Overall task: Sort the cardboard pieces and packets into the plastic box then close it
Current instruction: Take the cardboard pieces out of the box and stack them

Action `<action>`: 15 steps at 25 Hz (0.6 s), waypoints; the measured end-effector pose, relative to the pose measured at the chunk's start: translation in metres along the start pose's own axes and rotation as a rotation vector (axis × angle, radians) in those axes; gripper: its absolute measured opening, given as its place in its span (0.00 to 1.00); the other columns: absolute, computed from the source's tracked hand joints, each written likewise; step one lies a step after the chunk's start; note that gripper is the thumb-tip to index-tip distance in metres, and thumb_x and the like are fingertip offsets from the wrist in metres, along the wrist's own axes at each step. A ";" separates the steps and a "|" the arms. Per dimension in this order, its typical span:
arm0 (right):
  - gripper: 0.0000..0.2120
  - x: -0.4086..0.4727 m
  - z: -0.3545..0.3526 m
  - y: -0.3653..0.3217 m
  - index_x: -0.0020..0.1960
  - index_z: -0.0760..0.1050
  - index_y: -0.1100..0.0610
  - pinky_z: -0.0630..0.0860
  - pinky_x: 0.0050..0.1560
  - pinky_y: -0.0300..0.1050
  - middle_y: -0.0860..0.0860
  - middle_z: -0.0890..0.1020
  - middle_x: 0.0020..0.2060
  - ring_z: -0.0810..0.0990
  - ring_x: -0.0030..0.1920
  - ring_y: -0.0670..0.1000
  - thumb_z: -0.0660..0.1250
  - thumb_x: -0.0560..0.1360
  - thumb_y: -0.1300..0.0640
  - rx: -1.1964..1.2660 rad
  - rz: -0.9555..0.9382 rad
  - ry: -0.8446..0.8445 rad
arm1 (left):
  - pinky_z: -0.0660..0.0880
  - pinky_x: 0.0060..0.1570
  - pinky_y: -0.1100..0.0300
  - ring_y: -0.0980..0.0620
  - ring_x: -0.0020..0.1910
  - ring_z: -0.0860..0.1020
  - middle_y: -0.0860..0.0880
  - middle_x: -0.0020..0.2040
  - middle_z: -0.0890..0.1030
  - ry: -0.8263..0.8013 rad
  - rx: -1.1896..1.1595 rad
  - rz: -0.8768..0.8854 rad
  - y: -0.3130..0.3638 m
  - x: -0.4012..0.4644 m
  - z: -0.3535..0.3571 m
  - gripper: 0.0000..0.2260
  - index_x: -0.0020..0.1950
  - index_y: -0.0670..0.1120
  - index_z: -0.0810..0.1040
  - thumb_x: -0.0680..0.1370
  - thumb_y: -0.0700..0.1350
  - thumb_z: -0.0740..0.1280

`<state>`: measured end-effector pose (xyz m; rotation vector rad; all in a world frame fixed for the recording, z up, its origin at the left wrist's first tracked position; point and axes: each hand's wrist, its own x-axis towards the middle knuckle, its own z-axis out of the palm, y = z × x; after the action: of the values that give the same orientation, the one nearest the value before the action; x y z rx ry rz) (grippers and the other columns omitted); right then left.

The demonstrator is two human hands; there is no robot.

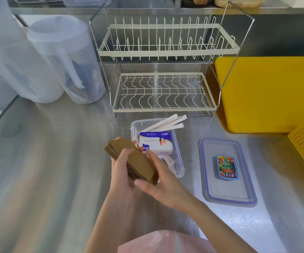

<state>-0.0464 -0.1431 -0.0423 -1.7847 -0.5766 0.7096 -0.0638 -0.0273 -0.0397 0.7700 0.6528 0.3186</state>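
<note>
My left hand grips the stack of cardboard pieces beside the plastic box; my right hand, fingers nearly straight, touches its edge.

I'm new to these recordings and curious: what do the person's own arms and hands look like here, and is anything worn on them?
Both are bare: the left hand and right hand show no gloves, rings, watch or bands, and both forearms are uncovered with no sleeves in view. The only clothing visible is a pale pink garment at the bottom edge of the picture.
</note>
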 end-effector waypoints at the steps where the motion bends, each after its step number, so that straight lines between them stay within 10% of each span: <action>1: 0.31 0.001 0.006 0.000 0.69 0.55 0.40 0.62 0.64 0.29 0.40 0.65 0.66 0.63 0.65 0.35 0.67 0.71 0.49 -0.049 -0.016 -0.008 | 0.78 0.38 0.57 0.56 0.34 0.82 0.53 0.41 0.82 0.033 0.013 0.012 0.000 0.000 0.000 0.15 0.50 0.61 0.74 0.73 0.40 0.62; 5: 0.32 0.004 0.012 0.001 0.72 0.54 0.47 0.64 0.66 0.39 0.49 0.64 0.69 0.66 0.66 0.46 0.65 0.72 0.48 -0.150 0.017 0.005 | 0.78 0.32 0.62 0.59 0.34 0.83 0.53 0.42 0.82 0.102 0.068 0.051 -0.003 -0.002 -0.005 0.14 0.52 0.58 0.71 0.74 0.39 0.62; 15: 0.29 0.017 0.020 0.003 0.67 0.59 0.47 0.68 0.52 0.26 0.46 0.71 0.61 0.71 0.59 0.42 0.67 0.71 0.49 0.009 0.057 0.106 | 0.78 0.30 0.64 0.59 0.32 0.81 0.54 0.35 0.83 0.004 0.210 0.002 -0.001 0.009 -0.010 0.14 0.56 0.55 0.70 0.73 0.42 0.64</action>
<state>-0.0482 -0.1190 -0.0529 -1.8245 -0.4516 0.6509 -0.0634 -0.0175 -0.0497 0.9704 0.6965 0.2560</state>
